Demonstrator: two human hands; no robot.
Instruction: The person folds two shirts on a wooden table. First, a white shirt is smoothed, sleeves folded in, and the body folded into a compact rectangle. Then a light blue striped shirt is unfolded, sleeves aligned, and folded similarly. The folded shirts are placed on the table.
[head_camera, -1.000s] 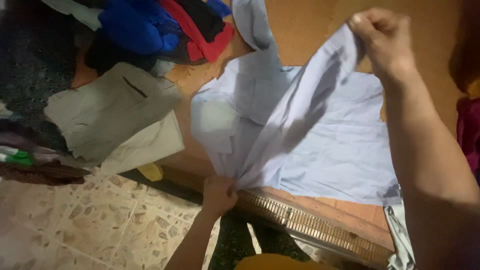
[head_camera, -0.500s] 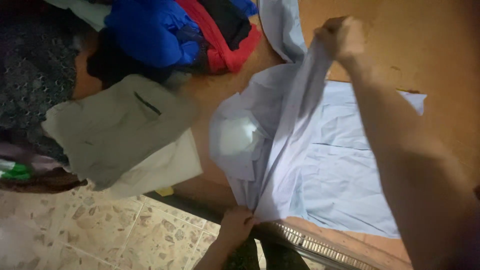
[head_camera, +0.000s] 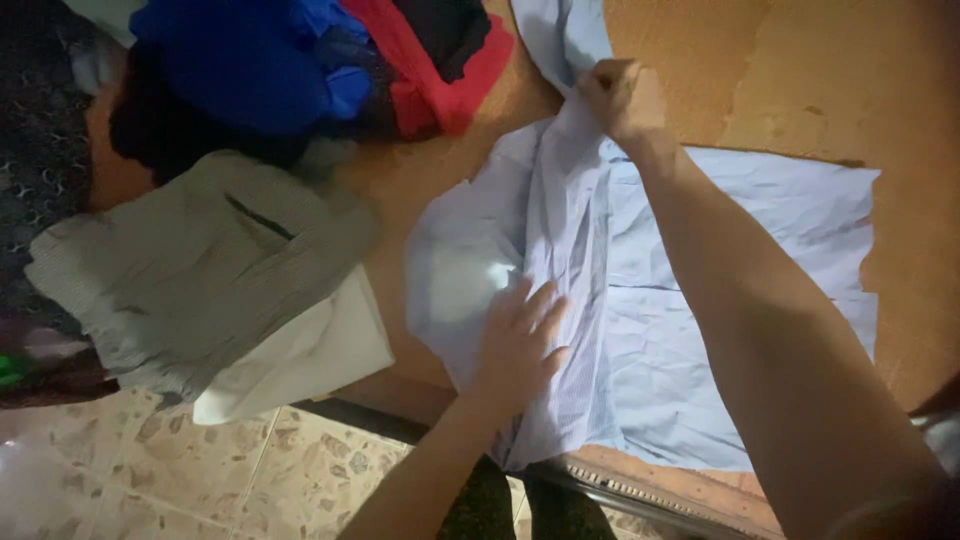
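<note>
1. Far on the left is a pale grey-green garment (head_camera: 190, 275). It lies folded and hangs a little over the edge of the orange-brown table (head_camera: 850, 80). A cream cloth (head_camera: 310, 360) peeks out from under it.
2. Behind these is a heap of clothes. It has a blue one (head_camera: 240, 60), a red one (head_camera: 450, 85) and a black one (head_camera: 445, 30).
3. Below the table edge you can see a speckled tile floor (head_camera: 150, 470).
4. In the middle lies the light blue shirt (head_camera: 720, 300). It is spread out on the table, with one side folded over the middle.
5. The left hand (head_camera: 520, 345) is open and flat. Its fingers are spread, and it presses down on the folded part of the shirt near the front edge of the table.
6. The right hand (head_camera: 620, 100) is shut in a fist. It pinches the shirt cloth at the far end of the fold.
7. The two hands are well apart, one at each end of the fold.
</note>
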